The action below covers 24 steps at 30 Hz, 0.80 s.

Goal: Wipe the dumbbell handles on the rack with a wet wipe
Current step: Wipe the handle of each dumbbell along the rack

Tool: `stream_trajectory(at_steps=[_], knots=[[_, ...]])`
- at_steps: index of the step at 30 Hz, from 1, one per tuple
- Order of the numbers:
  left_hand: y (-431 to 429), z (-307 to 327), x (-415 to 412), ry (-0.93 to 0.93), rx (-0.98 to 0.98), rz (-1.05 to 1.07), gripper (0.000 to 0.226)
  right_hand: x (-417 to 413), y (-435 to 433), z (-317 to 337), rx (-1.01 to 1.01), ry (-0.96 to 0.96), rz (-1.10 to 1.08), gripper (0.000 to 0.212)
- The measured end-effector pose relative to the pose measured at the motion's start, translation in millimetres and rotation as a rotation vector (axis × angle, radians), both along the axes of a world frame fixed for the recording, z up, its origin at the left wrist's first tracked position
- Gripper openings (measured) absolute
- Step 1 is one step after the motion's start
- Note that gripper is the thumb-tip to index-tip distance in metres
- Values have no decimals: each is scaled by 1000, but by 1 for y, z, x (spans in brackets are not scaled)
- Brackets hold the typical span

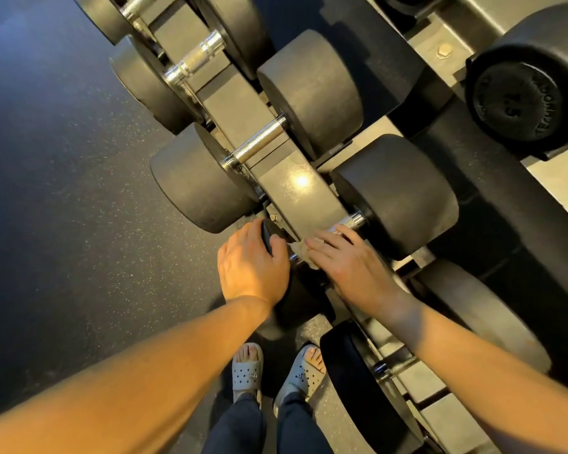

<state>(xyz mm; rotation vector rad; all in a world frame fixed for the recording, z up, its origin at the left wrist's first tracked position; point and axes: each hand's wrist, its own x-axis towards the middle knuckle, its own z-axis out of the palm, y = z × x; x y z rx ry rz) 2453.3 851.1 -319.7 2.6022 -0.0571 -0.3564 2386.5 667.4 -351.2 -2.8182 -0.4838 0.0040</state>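
A row of black dumbbells lies across a grey rack (295, 188) that runs from the upper left to the lower right. My right hand (351, 267) presses a crumpled wet wipe (300, 249) around the chrome handle (350, 222) of one dumbbell, whose far head (397, 194) shows beyond my fingers. My left hand (250, 267) grips the near head (271, 239) of the same dumbbell, fingers curled over its edge. Most of that handle is hidden under my right hand.
Further up the rack lie more dumbbells with bare chrome handles (259, 139) (197, 59). Another dumbbell (358, 378) sits lower right, under my right forearm. A second rack tier holds a large dumbbell (522, 96) at the upper right. Dark speckled floor (79, 208) spreads left; my sandalled feet (276, 371) stand below.
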Motion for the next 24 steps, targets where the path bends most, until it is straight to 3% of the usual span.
stream_trajectory(at_steps=[3,5,8,10,11,13,14,17,19,22,24], knots=[[0,3,-1,-19,-15,10,35,-14,2,19,252,-66,-260,34],[0,5,-1,-34,-8,1,23,-19,20,28,571,31,-667,23],[-1,7,-1,-34,13,-23,25,-17,43,19,1052,281,-1403,11],[1,6,-1,-37,30,-38,33,-7,48,8,1359,266,-1771,7],[1,5,0,-36,35,-41,37,1,48,5,1529,238,-1864,8],[0,4,1,-31,36,-46,37,14,51,1,1836,200,-1831,18],[-1,5,1,-30,37,-46,35,17,55,2,1859,247,-1764,23],[-1,5,1,-28,43,-46,32,8,70,3,1329,549,-1490,19],[-1,4,3,-14,50,-66,35,-1,76,6,1123,632,-1340,11],[-1,2,7,14,77,-103,44,-1,68,6,949,647,-1333,8],[3,2,9,39,70,-150,48,3,64,9,1033,523,-1482,9]])
